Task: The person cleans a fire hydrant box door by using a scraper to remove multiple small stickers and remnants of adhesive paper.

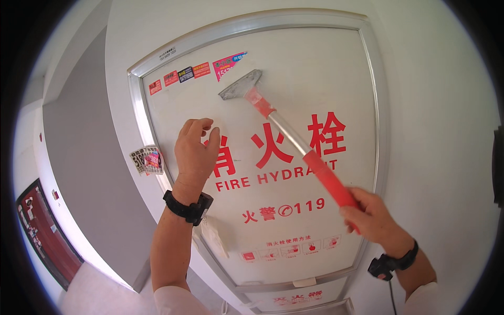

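Observation:
My right hand is closed around the red handle of a long-handled scraper. Its wide metal head lies over the upper part of a white fire hydrant cabinet door, just below a torn pink sticker; whether the blade touches the door cannot be told. A row of small stickers runs to the left of the torn one. My left hand is raised before the door's red lettering, its fingers curled and apart, with nothing visible in it. Both wrists wear black straps with small devices.
A metal frame surrounds the door. A curled paper sticker stands out from its left side. Below is a smaller extinguisher panel. A grey wall recess and a dark red door lie to the left.

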The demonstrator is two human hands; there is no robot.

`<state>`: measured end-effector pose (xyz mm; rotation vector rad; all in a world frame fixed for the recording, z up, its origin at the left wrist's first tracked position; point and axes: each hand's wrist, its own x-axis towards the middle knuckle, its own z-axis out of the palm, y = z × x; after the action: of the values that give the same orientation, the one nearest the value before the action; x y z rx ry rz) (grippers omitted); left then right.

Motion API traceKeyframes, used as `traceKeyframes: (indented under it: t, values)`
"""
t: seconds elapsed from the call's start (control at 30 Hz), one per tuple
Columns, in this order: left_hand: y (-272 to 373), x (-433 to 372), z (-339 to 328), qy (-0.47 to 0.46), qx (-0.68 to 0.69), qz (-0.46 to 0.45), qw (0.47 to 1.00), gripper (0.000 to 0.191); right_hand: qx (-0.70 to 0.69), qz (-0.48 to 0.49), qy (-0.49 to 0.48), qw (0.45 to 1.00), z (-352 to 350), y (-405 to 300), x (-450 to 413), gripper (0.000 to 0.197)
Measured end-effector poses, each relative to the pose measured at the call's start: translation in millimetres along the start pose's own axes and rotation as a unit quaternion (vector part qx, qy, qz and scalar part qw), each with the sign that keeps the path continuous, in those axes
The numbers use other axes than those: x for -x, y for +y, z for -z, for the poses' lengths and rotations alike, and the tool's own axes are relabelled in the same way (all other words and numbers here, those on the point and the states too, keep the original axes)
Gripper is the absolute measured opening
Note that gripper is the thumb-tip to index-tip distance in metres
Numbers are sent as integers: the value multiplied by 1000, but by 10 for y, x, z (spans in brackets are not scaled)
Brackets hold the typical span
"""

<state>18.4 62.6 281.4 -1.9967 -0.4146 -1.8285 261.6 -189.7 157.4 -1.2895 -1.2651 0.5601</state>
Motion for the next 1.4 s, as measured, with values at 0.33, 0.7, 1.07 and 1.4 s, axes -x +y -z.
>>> traceKeyframes:
  t: [0.33, 0.7, 1.07, 1.4]
  values:
    - [-49, 276, 216, -53, 35, -23, 998, 13, -241, 27, -109, 964, -823, 215, 89, 56]
    - [-161, 394, 520, -75, 54, -63, 994, 17, -279, 108, -80, 951, -1447, 213, 40, 69]
    - [-165, 353, 446, -68, 52, -101, 991, 19, -327, 73, -1, 942, -1561, 123, 164, 65]
    - [-273, -549, -16, -17, -58, -66, 996, 28, -306, 130, -9, 943, -1355, 458, 211, 63]
